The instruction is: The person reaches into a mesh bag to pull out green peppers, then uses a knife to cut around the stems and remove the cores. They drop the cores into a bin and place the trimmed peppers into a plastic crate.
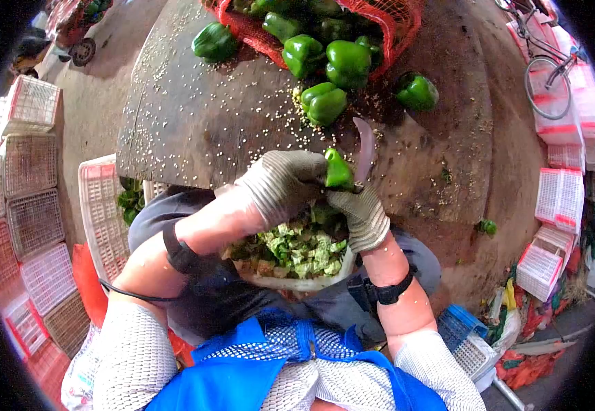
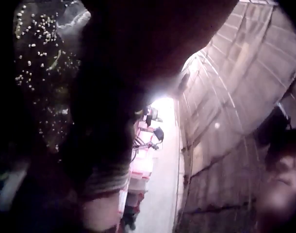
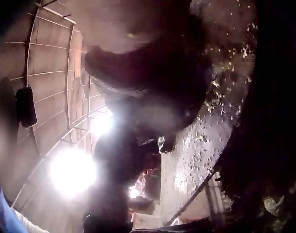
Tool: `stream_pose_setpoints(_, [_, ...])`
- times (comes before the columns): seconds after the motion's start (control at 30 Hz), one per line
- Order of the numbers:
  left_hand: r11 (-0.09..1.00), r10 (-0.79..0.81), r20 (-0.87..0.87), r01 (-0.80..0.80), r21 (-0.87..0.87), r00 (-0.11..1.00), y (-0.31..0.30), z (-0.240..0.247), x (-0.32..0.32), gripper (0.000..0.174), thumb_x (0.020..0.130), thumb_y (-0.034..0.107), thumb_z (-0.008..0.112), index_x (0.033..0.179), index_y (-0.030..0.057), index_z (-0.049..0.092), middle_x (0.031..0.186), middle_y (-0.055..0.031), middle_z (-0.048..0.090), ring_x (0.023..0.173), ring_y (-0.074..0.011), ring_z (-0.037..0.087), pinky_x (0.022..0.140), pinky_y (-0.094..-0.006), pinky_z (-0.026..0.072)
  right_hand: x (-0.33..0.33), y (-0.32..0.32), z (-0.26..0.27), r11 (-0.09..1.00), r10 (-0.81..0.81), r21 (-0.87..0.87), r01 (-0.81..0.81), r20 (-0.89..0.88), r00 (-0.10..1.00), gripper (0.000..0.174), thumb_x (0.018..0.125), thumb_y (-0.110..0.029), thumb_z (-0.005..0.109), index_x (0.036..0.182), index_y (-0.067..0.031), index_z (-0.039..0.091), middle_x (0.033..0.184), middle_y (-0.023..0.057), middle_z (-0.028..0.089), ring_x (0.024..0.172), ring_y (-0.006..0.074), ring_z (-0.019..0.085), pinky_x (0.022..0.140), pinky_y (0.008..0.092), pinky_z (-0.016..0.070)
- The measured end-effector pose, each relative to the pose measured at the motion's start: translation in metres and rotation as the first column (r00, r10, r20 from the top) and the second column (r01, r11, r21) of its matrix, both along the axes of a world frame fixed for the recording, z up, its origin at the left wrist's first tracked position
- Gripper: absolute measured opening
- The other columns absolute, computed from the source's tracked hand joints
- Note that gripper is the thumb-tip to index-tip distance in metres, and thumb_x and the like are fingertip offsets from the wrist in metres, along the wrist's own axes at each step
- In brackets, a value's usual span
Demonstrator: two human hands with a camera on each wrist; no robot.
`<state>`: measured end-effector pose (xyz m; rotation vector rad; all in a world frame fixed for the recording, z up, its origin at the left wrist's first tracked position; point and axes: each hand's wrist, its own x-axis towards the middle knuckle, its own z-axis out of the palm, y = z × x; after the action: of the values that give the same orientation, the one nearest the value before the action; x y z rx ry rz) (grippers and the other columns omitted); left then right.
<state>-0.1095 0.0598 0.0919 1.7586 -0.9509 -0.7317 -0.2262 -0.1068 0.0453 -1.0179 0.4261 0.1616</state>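
Green pepper (image 1: 338,171) gripped in the left hand's (image 1: 280,185) curled fingers, held over the near bowl (image 1: 297,282) so trimmings drop in; the right hand (image 1: 364,218) clasps the knife (image 1: 364,147).

Worn wooden table (image 1: 229,133), pale seeds (image 1: 296,92) scattered all over it, loose green peppers (image 1: 323,103) lying beside a red mesh sack (image 1: 397,24) up top.

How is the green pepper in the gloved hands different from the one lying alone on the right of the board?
The narrow green pepper piece is gripped by the grey-gloved left hand, next to the pale-bladed knife; the plump whole green pepper lies untouched on the brown wooden board. The held piece looks smaller and cut; the one on the board is round and uncut. Both are shiny green.
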Motion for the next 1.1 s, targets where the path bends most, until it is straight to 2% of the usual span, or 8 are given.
stream_pose_setpoints(0.07, [0.96,-0.06,0.504,-0.089,0.267,0.862,-0.005,0.021,-0.002,0.035,0.074,0.002,0.075,0.108,0.0039,0.064,0.091,-0.0085,0.065,0.083,-0.0169,0.063,0.073,-0.0322,0.0511,0.001,-0.003,-0.004,1.0,0.011,0.006,-0.011,-0.01,1.0,0.041,0.081,-0.021,0.075,0.115,-0.0009,0.062,0.098,0.0081,0.069,0.085,0.018,0.067,0.074,0.0313,0.057])
stream_pose_setpoints(0.17, [0.959,0.256,0.537,-0.283,-0.033,0.804,0.002,0.02,0.008,0.019,0.075,0.017,0.071,0.09,0.0104,0.061,0.082,-0.0143,0.063,0.08,-0.0364,0.064,0.068,-0.0443,0.0529,-0.002,-0.007,-0.005,0.996,0.004,0.088,0.008,-0.131,0.991,0.048,0.081,-0.026,0.075,0.119,-0.0016,0.06,0.101,0.0087,0.068,0.084,0.0191,0.068,0.072,0.0316,0.0577])
stream_pose_setpoints(0.3, [0.836,0.323,-0.469,-0.48,-0.265,0.822,0.021,-0.018,0.024,0.037,0.077,0.005,0.071,0.113,0.0099,0.065,0.098,-0.0146,0.069,0.091,-0.0255,0.069,0.079,-0.0329,0.0551,0.006,-0.001,0.032,0.991,-0.094,0.081,0.102,-0.097,0.991,0.051,0.082,-0.032,0.072,0.122,-0.0037,0.057,0.101,0.0107,0.068,0.078,0.0172,0.067,0.065,0.0286,0.057])
stream_pose_setpoints(0.5, [0.992,0.099,0.545,-0.041,-0.119,0.832,0.015,0.0,0.026,0.069,0.066,0.021,0.083,0.127,0.0061,0.055,0.131,-0.0234,0.054,0.121,-0.0432,0.051,0.101,-0.0464,0.0449,0.003,-0.001,0.038,0.978,-0.181,0.086,0.188,-0.084,0.98,0.059,0.08,-0.046,0.074,0.122,-0.0085,0.056,0.102,0.0092,0.068,0.08,0.0185,0.067,0.067,0.031,0.0576])
stream_pose_setpoints(0.8, [0.907,0.038,0.385,0.129,-0.4,0.922,0.031,0.002,-0.016,0.041,0.087,0.009,0.067,0.127,0.0047,0.057,0.138,-0.0187,0.053,0.125,-0.03,0.053,0.102,-0.0388,0.0442,-0.001,0.036,0.03,0.983,-0.041,0.186,-0.006,0.247,0.968,0.089,0.076,-0.059,0.075,0.14,-0.0069,0.042,0.127,0.0104,0.059,0.11,0.0238,0.061,0.086,0.0355,0.0567])
stream_pose_setpoints(0.9, [0.91,0.173,0.057,-0.137,-0.391,0.983,0.082,0.059,-0.047,0.042,0.083,-0.001,0.068,0.124,0.0012,0.058,0.135,-0.0193,0.055,0.123,-0.0261,0.055,0.102,-0.0379,0.0447,-0.015,0.033,0.035,0.966,0.19,0.14,-0.216,0.176,0.966,0.088,0.079,-0.055,0.075,0.14,-0.0028,0.04,0.123,0.0131,0.062,0.085,0.0202,0.068,0.064,0.0296,0.0571])
stream_pose_setpoints(1.03, [0.714,0.695,0.379,-0.647,-0.265,0.611,0.195,0.069,-0.076,0.041,0.084,-0.01,0.062,0.122,0.0008,0.059,0.118,-0.0107,0.065,0.107,-0.0214,0.062,0.094,-0.0321,0.0508,-0.03,0.023,0.044,0.927,0.121,0.314,-0.206,0.269,0.955,0.071,0.087,-0.053,0.065,0.13,0.0001,0.047,0.111,0.023,0.066,0.038,0.0127,0.05,0.037,0.0286,0.0431])
stream_pose_setpoints(1.1, [0.525,0.843,0.059,-0.792,-0.311,0.535,0.244,0.078,-0.089,0.036,0.087,-0.007,0.063,0.121,0.0014,0.061,0.112,-0.0092,0.066,0.102,-0.0198,0.063,0.091,-0.0326,0.0534,-0.039,0.017,0.056,0.987,0.063,0.134,-0.086,0.169,0.984,0.059,0.093,-0.048,0.06,0.129,-0.0028,0.05,0.111,0.0196,0.067,0.038,0.0107,0.049,0.038,0.0277,0.0435])
